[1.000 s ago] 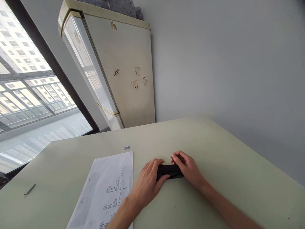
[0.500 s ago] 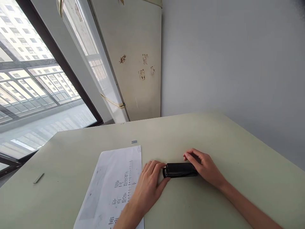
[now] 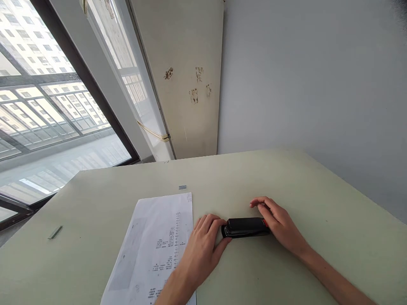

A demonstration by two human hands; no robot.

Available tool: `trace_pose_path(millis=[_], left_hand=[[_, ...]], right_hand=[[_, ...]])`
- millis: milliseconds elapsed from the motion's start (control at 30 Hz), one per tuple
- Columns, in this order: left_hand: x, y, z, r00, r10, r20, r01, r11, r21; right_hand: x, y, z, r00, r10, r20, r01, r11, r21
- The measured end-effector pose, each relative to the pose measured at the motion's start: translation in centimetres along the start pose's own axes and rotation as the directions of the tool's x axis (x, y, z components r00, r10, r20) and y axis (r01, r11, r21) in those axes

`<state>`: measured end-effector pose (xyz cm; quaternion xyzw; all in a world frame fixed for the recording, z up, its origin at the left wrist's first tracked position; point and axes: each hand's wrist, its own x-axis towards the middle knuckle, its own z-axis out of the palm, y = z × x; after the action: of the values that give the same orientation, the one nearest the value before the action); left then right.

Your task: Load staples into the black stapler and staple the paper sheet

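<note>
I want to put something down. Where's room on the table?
Between the paper and the grey strip on the left; also beyond the black stapler, up to the far table edge. It's crowded around the stapler, with the left grip and right grip at its ends.

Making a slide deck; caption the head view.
Left hand and right hand at opposite ends of a black stapler, printed paper alongside on a table.

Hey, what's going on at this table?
A person's left hand is at the left end of a black stapler; the right hand is at its other end. The stapler looks closed and lies on a pale green table. Printed paper lies to its left, with a small grey strip, possibly staples, just beyond.
</note>
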<state>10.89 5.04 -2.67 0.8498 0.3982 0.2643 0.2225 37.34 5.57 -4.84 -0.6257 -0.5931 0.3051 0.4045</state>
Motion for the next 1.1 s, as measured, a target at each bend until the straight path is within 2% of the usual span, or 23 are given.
trace_pose_path(millis=[233,500,700,767,833,933,1000,1100], left_hand=[[0.1,0.1,0.0,1.0,-0.006,0.003,0.006,1.0,-0.012],[0.1,0.1,-0.1,1.0,-0.005,-0.004,0.005,1.0,-0.014],[0.2,0.5,-0.5,1.0,0.011,-0.003,-0.011,1.0,0.023],[0.3,0.5,-0.5,1.0,0.024,0.003,-0.024,0.999,0.045],[0.4,0.5,-0.5,0.999,0.042,0.007,-0.042,0.996,0.08],[0.5,0.6,-0.4,0.998,0.069,0.0,-0.069,0.988,0.142],[0.5,0.6,-0.3,0.996,0.091,-0.011,-0.087,0.98,0.177],[0.4,0.7,-0.2,0.993,0.111,-0.029,-0.102,0.973,0.206]], right_hand=[[-0.2,-0.1,0.0,0.999,0.047,-0.007,-0.047,0.998,-0.032],[-0.2,-0.1,0.3,0.998,0.043,-0.054,-0.045,0.999,-0.029],[-0.3,-0.6,0.1,0.999,0.009,-0.05,-0.004,0.994,0.106],[-0.3,-0.8,-0.1,1.0,-0.02,-0.024,0.023,0.987,0.157],[-0.4,-1.1,-0.3,0.996,-0.076,0.052,0.066,0.983,0.172],[-0.6,-1.5,-0.4,0.961,-0.197,0.196,0.175,0.977,0.123],[-0.7,-1.7,-0.4,0.936,-0.253,0.246,0.243,0.967,0.073],[-0.6,-1.9,-0.4,0.926,-0.256,0.276,0.255,0.966,0.041]])
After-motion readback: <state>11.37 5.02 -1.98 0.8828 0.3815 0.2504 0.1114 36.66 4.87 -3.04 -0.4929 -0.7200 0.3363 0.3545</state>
